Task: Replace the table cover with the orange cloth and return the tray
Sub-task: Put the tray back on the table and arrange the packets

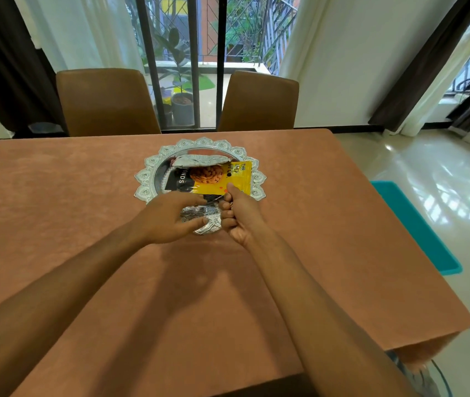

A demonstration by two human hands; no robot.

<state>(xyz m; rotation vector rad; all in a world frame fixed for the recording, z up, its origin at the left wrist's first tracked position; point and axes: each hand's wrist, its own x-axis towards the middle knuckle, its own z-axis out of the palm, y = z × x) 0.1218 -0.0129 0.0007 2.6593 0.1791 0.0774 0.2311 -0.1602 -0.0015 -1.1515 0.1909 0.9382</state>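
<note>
1. Hiding the tabletop from edge to edge: the orange cloth, lying smooth, with one corner hanging down at the near right.
2. Sitting on that cloth around the middle, a little toward the two chairs: the silver tray, carrying a yellow packet, a black packet and a crumpled silver pouch.
3. Curling the left grip round the tray's near rim, fingers reaching over the top and thumb lying along the front edge.
4. Closing the right grip on the same near rim just beside the left, fingers tucked in and thumb pressing on the yellow packet's near corner.
5. Facing the tray straight ahead of both grips: nearly all of it lying beyond the knuckles, neither grip nearer than the other, both crowding one short stretch of rim, the far side going unsupported.
6. Probably finishing the tray's return, judging by the cloth being spread; not telling from this view whether the near rim is lying flat or tipping up.
7. Needing a level, even movement from both grips, loose packets looking likely to slide toward the far rim otherwise.
</note>
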